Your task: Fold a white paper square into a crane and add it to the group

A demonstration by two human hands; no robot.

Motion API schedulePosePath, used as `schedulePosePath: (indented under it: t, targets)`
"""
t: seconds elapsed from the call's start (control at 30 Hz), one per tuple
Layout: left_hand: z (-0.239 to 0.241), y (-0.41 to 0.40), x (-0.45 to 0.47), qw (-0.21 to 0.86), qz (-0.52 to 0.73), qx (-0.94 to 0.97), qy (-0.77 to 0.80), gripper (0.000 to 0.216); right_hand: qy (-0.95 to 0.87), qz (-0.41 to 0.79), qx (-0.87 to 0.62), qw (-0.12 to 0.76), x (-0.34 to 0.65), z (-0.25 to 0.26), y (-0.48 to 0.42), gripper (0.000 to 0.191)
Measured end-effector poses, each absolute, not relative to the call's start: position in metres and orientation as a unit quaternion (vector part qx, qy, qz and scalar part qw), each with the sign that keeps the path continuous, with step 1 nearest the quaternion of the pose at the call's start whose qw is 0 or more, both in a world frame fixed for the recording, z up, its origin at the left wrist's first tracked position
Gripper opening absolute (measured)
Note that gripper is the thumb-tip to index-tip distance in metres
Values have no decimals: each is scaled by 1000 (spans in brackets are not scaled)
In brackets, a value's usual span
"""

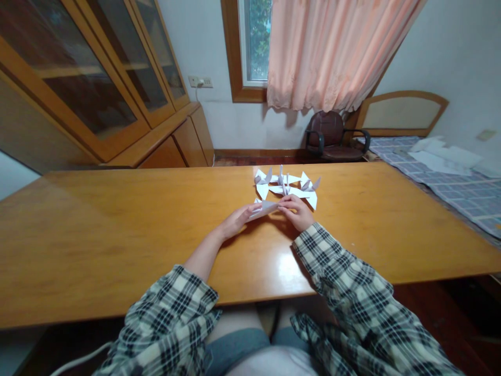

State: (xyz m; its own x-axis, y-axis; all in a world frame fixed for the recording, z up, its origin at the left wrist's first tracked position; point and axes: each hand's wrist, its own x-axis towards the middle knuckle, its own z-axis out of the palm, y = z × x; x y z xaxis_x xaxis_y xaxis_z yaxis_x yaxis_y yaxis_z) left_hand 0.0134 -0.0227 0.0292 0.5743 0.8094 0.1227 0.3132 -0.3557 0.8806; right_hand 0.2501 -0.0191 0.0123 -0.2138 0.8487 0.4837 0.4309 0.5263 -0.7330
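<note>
So the piece of folded white paper [266, 208] is up over the near side of a little bunch of finished-looking paper figures, kinda long and pointy, with its narrow end toward the right. Can't really tell if its bottom edge touches the counter [117, 235] or not. The left grip [236, 221] is closed around the wider left end, and the right grip [296, 212] has the right tip pinched between thumb and fingers, so both are holding the same sheet.

Just beyond it, the white paper figures [312, 198] sit crowded together, pointy bits sticking up and flat wings overlapping, hard to count for sure. Both arms come in from the near edge in black-and-white plaid sleeves [342, 274], the left one riding higher up the forearm.

Further out: glass-door wooden cabinet [136, 125] off to the left, a wall socket [200, 82] with something plugged in, a pink curtain [324, 52] partly over the window [258, 42], a dark reddish armchair [331, 130] below that, and a bed [430, 167] with a checked cover on the right.
</note>
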Motion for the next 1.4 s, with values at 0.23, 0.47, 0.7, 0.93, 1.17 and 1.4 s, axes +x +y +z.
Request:
schedulePosePath:
  t: [0.23, 0.47, 0.7, 0.93, 1.17, 1.4]
  targets:
    - [34, -34, 19, 504, 315, 725, 349, 66, -627, 329, -465, 532, 250, 24, -25, 35]
    - [18, -33, 32, 500, 399, 654, 404, 55, -584, 398, -434, 558, 246, 30, -29, 35]
    - [17, -42, 46, 568, 417, 582, 406, 49, -530, 494, -408, 556, 245, 21, -25, 47]
    - [11, -34, 41, 617, 381, 560, 401, 47, -556, 548, -418, 465, 243, 20, -26, 41]
    - [9, -34, 43, 607, 370, 579, 400, 53, -581, 533, -436, 435, 242, 15, -26, 39]
    - [6, -31, 40, 594, 357, 601, 399, 53, -591, 542, -451, 392, 242, 13, -25, 38]
